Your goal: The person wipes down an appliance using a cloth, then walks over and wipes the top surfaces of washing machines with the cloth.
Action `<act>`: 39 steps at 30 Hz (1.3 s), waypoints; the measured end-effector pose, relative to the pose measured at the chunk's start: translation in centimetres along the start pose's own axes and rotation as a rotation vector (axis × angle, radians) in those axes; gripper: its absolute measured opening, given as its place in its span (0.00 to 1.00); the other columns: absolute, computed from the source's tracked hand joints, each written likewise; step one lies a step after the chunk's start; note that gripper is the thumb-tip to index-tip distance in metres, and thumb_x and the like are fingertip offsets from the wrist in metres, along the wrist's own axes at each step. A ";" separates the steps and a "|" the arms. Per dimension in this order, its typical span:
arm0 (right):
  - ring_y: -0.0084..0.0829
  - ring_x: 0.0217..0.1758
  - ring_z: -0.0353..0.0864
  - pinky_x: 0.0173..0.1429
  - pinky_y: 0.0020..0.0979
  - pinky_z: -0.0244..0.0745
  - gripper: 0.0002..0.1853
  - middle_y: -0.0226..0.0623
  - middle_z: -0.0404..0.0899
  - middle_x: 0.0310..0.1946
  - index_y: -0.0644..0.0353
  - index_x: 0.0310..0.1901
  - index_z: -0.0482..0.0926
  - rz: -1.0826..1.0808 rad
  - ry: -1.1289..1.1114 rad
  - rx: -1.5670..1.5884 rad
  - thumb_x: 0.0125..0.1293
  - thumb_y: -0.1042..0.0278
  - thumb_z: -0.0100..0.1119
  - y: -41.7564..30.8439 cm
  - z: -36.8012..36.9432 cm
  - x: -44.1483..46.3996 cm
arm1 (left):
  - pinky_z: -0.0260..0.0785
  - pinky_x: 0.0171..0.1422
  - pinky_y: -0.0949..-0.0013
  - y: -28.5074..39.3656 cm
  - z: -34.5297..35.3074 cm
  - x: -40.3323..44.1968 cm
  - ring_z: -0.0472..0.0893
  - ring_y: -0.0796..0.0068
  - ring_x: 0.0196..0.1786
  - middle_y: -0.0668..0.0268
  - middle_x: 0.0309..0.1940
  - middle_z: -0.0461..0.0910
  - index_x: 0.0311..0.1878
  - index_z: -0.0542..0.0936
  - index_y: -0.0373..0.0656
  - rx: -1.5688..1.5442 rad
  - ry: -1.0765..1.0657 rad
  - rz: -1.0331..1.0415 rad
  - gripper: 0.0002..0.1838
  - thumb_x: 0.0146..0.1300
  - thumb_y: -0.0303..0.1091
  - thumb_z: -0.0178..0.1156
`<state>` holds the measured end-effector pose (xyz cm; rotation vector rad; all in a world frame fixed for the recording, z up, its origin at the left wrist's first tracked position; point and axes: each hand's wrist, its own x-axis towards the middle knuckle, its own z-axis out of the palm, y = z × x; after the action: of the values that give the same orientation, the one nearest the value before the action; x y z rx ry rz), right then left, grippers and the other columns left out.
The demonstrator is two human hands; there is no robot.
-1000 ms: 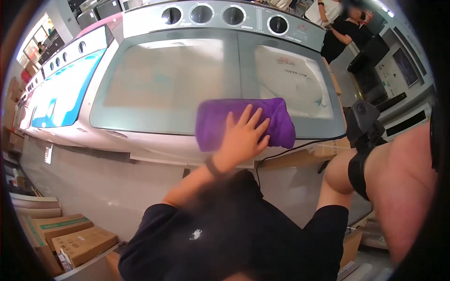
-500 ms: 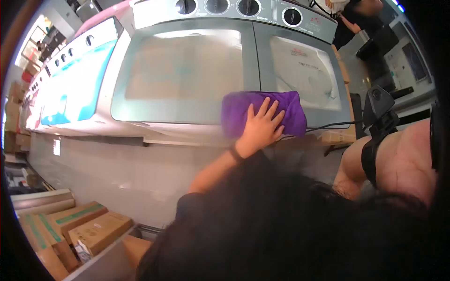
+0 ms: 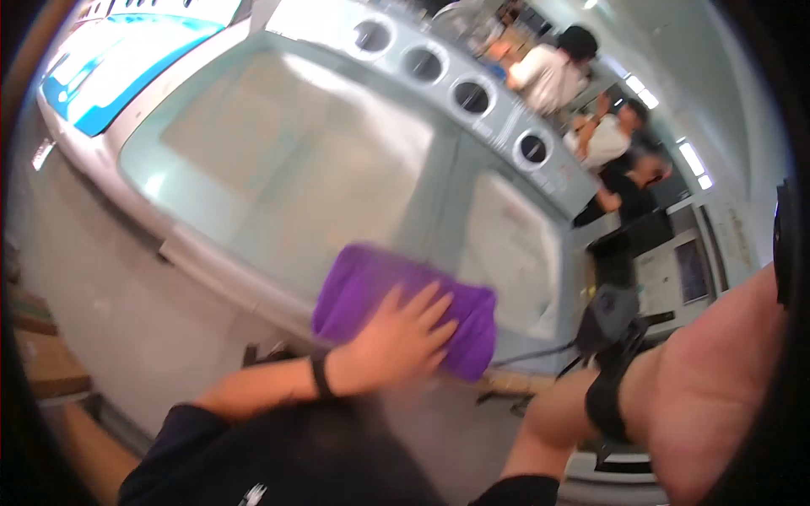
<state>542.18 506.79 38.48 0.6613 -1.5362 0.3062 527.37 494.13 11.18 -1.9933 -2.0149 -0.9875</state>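
My left hand (image 3: pixel 396 337) lies with spread fingers on a folded purple cloth (image 3: pixel 359 282), a dark band around its wrist. The cloth rests at the front edge of a twin-tub washing machine (image 3: pixel 253 160), partly over its two grey-framed, see-through lids. At the right, my right arm is raised close to the camera, and a black strap with a small dark device (image 3: pixel 612 316) circles its wrist. The near part of my right hand (image 3: pixel 717 388) looks large and blurred; its fingers run out of view, so whether it holds anything is hidden.
Round dials (image 3: pixel 471 97) line the machine's rear panel. Another washing machine with blue film (image 3: pixel 93 105) stands at the left. Several people are beyond the panel, one in a white top (image 3: pixel 544 80). Cardboard boxes (image 3: pixel 46 363) sit at the lower left.
The view has tilted and turned, so the machine now slants down to the right. My left hand still lies on the cloth. More people have come into view behind the machine.
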 end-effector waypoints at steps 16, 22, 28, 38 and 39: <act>0.47 0.44 0.75 0.53 0.52 0.71 0.07 0.46 0.77 0.45 0.59 0.47 0.72 0.609 -0.044 0.019 0.71 0.68 0.54 -6.5 10.5 -8.6 | 0.68 0.70 0.38 -3.4 -4.6 -1.8 0.74 0.50 0.71 0.55 0.65 0.76 0.60 0.80 0.47 -0.152 0.102 -0.163 0.23 0.62 0.40 0.65; 0.39 0.43 0.84 0.46 0.35 0.79 0.12 0.40 0.84 0.46 0.59 0.53 0.82 0.600 -0.084 1.253 0.69 0.73 0.61 -9.3 20.3 -8.9 | 0.67 0.70 0.47 -5.4 -6.3 -3.4 0.78 0.53 0.65 0.56 0.59 0.81 0.57 0.82 0.43 -0.052 0.165 -0.310 0.19 0.62 0.31 0.63; 0.35 0.40 0.87 0.40 0.29 0.81 0.12 0.41 0.85 0.45 0.61 0.51 0.85 0.481 0.323 1.309 0.73 0.64 0.61 -10.7 22.0 -4.8 | 0.67 0.70 0.49 -5.2 -6.9 -3.4 0.79 0.54 0.65 0.57 0.58 0.82 0.54 0.82 0.41 -0.015 0.187 -0.311 0.17 0.61 0.28 0.63; 0.30 0.36 0.83 0.36 0.27 0.78 0.16 0.41 0.83 0.40 0.69 0.49 0.81 0.509 0.764 2.127 0.76 0.61 0.58 -13.1 24.0 -4.4 | 0.69 0.67 0.52 -5.1 -6.0 -3.1 0.80 0.60 0.63 0.62 0.55 0.83 0.51 0.84 0.44 0.057 0.244 -0.307 0.16 0.58 0.29 0.65; 0.31 0.36 0.83 0.36 0.27 0.78 0.15 0.41 0.82 0.40 0.68 0.50 0.81 0.524 0.704 2.109 0.76 0.62 0.57 -12.9 24.0 -4.4 | 0.69 0.67 0.52 -5.1 -6.0 -3.1 0.80 0.60 0.63 0.62 0.55 0.83 0.51 0.84 0.44 0.061 0.241 -0.308 0.16 0.58 0.29 0.65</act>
<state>529.78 483.82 29.37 1.3934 -0.1254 2.3763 520.91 488.81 12.36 -1.4795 -2.2207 -1.1453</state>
